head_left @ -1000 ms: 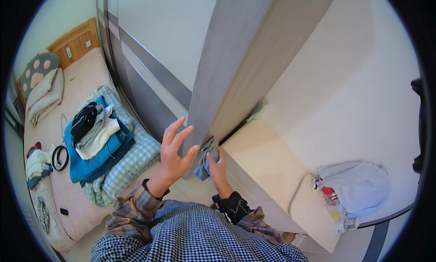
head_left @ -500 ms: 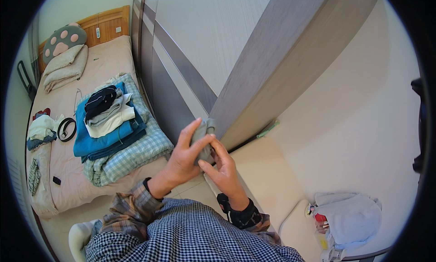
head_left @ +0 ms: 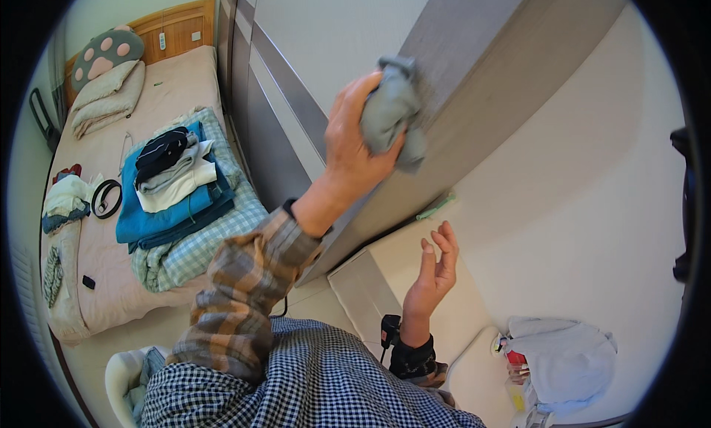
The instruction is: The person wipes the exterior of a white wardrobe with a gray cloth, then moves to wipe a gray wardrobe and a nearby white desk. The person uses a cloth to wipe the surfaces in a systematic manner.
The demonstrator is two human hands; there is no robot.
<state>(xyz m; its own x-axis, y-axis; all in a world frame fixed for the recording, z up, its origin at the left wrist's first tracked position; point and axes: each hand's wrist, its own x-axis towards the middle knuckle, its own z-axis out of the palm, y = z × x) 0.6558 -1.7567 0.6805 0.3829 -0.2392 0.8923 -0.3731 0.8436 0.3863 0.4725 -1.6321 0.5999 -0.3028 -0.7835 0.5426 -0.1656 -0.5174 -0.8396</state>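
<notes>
My left hand (head_left: pixel 351 140) is raised with its fingers wrapped round a crumpled grey cloth (head_left: pixel 391 115). The cloth is in front of the grey end panel (head_left: pixel 461 65) of a tall wardrobe; whether it touches the panel, I cannot tell. Lower and to the right, my right hand (head_left: pixel 433 276) is held up with its fingers apart and nothing in it, over a pale flat surface (head_left: pixel 396 257) beside the wall. A small black device (head_left: pixel 389 330) with a cord is at my right wrist.
On the left is a bed (head_left: pixel 118 302) with a checked quilt (head_left: pixel 178 257), a blue folded cloth (head_left: pixel 133 220), a stack of clothes, a coiled black belt (head_left: pixel 107 199) and a paw-print cushion (head_left: pixel 108 56). A light grey cloth (head_left: pixel 566 361) covers something at lower right. A white chair (head_left: pixel 122 376) is at lower left.
My hands were together on the cloth at the middle. The left hand has carried it up and right to the wardrobe panel; the right hand has let go and moved right.
</notes>
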